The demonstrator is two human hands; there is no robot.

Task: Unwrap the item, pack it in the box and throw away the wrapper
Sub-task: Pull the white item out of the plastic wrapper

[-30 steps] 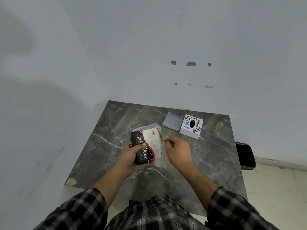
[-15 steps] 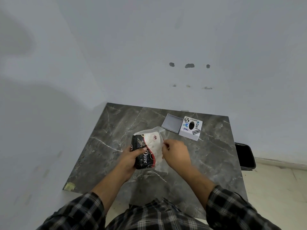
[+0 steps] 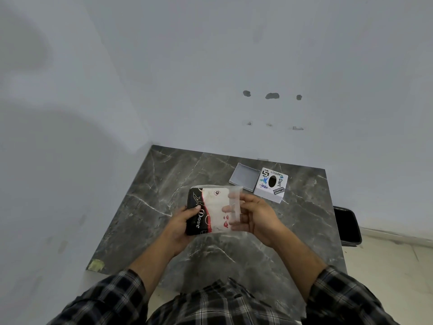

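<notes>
A black, white and red packet [image 3: 206, 211] marked "Dove" is held above the middle of the dark marble table [image 3: 150, 184], clear of its surface. Its left, black end is gripped by the left hand [image 3: 185, 222], with the thumb pressed on the front face and the fingers curled behind. A clear plastic wrapper [image 3: 234, 208] is seen around the packet, its loose right end projecting past the printed part. This loose end is pinched by the right hand [image 3: 256, 218], whose fingers [image 3: 230, 208] are seen through the film. On the far right of the table a white box [image 3: 271, 184] covered with stickers is set, with a grey lid [image 3: 244, 176] lying touching its left side. A black bin [image 3: 346, 225] is seen on the floor just beyond the table's right edge.
</notes>
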